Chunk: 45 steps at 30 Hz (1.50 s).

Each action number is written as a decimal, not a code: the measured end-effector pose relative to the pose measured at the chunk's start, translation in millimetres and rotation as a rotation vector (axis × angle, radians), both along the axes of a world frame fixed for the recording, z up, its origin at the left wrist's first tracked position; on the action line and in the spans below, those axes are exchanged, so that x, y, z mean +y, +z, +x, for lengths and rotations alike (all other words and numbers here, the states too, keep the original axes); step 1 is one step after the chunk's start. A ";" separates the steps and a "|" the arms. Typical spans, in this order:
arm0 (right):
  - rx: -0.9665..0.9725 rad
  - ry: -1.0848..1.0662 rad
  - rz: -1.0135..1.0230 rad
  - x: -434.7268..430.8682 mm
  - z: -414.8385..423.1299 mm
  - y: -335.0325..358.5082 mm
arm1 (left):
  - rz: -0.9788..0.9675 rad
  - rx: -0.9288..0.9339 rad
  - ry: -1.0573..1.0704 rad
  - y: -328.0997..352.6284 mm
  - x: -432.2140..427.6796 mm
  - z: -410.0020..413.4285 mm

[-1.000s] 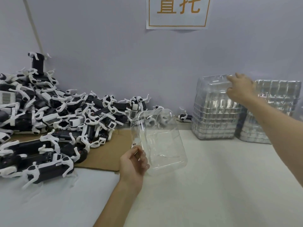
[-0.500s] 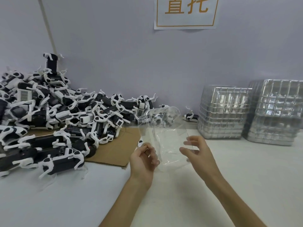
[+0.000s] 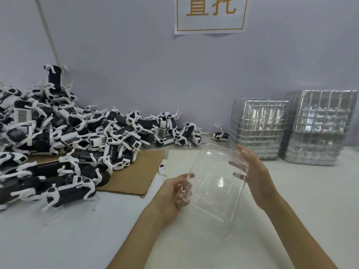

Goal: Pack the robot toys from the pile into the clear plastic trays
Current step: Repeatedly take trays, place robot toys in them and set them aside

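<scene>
**Head view.** A single clear tray is held above the tabletop, tilted, with its broad face turned toward the camera. The left hand is clamped on the tray's near left edge, with the thumb on top and curled fingers seen through the plastic beneath. The right hand is closed on the opposite edge, thumb at the rim and fingers behind the wall. No toy is seen in the tray.

The pile of robot toys is heaped at the left against the wall, partly on a cardboard sheet, with the white legs tangled together. One stray toy lies apart from it, just beside the two stacks of trays at the right rear.

The step in hand is judged to be the readying of an empty tray, and nothing has yet been packed into it. It would best be laid flat, hollow side up, on bare tabletop near the pile, so that reaches are kept short. Plastic this thin is likely to flex and skid, so a light grip at the rims is advised, and one hand should be left on it while a toy is seated. Whether a second tray is nested inside cannot be told, so the rim should be checked. A toy at the pile's near edge should be chosen, since legs may snag on neighbours.
</scene>
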State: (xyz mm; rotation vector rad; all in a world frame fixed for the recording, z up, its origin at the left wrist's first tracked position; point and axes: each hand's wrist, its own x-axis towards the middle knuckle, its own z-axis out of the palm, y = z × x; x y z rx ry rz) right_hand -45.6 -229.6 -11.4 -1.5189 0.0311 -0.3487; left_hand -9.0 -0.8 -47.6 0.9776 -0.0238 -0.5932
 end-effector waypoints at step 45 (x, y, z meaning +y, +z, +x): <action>0.112 -0.385 0.090 -0.7 13.4 -20.6 | 0.785 -0.889 0.773 86.7 54.8 98.5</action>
